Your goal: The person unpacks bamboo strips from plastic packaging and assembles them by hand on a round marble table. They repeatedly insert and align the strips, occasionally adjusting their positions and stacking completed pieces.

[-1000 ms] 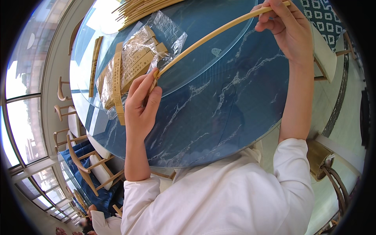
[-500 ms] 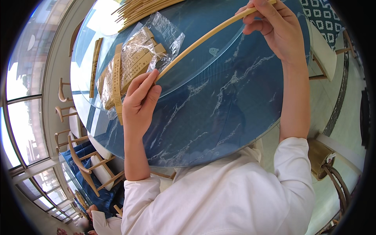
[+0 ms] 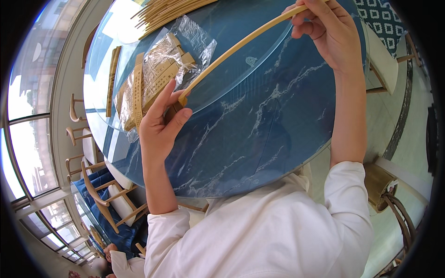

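My right hand (image 3: 331, 32), at the upper right, pinches the far end of a long pale wooden pair of chopsticks (image 3: 236, 47), which looks bowed in this view. The chopsticks slant down to my left hand (image 3: 160, 125). Their near end meets a small brown paper sleeve (image 3: 173, 111) between my left thumb and fingers, mostly hidden by them. Just beyond the left hand lies a clear plastic bag (image 3: 197, 37) over a pile of printed brown paper sleeves (image 3: 160, 74). One loose sleeve (image 3: 138, 92) lies across the pile.
Many bare chopsticks (image 3: 171, 11) lie at the far edge of the round glass turntable. A narrow brown bundle (image 3: 112, 81) rests left of the bag. The blue marbled table (image 3: 250, 153) curves around me. Wooden chairs (image 3: 104, 194) stand at the left, and another person (image 3: 123, 264) sits lower left.
My left thumb and index finger have spread apart and the hand has shifted slightly left, baring the chopsticks' near end and the brown sleeve. My right hand has moved slightly right.
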The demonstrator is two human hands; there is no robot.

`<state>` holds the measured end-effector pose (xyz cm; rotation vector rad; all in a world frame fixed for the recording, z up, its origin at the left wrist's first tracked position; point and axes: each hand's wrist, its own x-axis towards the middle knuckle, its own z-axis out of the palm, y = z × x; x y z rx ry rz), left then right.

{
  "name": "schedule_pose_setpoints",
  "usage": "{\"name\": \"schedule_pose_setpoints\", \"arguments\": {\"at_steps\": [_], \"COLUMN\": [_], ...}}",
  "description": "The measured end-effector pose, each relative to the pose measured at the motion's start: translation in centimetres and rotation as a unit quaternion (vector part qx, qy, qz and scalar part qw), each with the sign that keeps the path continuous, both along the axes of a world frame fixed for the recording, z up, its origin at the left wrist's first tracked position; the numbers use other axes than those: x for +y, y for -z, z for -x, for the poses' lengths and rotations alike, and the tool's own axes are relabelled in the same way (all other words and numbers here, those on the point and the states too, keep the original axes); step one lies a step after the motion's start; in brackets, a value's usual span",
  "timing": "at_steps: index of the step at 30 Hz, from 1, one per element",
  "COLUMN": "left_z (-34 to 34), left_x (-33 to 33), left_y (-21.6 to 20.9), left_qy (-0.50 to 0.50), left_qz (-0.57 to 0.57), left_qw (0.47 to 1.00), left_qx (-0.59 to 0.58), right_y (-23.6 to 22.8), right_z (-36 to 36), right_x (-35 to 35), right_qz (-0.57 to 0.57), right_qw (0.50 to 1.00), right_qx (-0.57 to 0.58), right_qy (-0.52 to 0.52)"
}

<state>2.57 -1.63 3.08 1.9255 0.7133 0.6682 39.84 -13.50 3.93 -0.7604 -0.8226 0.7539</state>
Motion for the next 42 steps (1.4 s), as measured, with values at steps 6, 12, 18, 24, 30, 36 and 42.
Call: {"name": "schedule_pose_setpoints", "arguments": {"at_steps": [6,12,18,24,30,36,42], "left_z": [-0.5,-1.2,-1.5,-1.3,-0.9,-1.0,-1.0], "left_x": [0.0,-1.9,-2.7,-2.5,-2.0,-2.1,-1.7], "left_y": [-0.7,-1.3,-1.4,-1.3,-1.0,-0.1,-0.2], "left_qy": [0.002,-0.033,-0.046,-0.054,-0.056,-0.068,-0.061], "left_qz": [-0.046,-0.249,-0.243,-0.306,-0.284,-0.220,-0.292], "left_qw": [0.999,0.967,0.968,0.949,0.956,0.972,0.955], "left_qx": [-0.022,0.047,0.043,0.055,0.035,-0.051,0.000], "right_y": [-2.3,-7.0,-5.1,-2.3,-1.8,-2.4,-2.6], "right_z": [-1.3,5.7,14.7,15.6,15.7,15.1,15.3], "right_x": [-0.8,-0.5,2.2,3.6,4.2,3.7,3.9], "right_qz": [-0.094,0.060,0.244,0.257,0.266,0.275,0.274], "right_qw": [0.985,0.982,0.882,0.907,0.925,0.915,0.926], "right_qx": [0.005,-0.177,-0.379,-0.287,-0.143,-0.020,-0.112], "right_qy": [0.145,-0.017,-0.133,-0.170,-0.230,-0.295,-0.235]}}
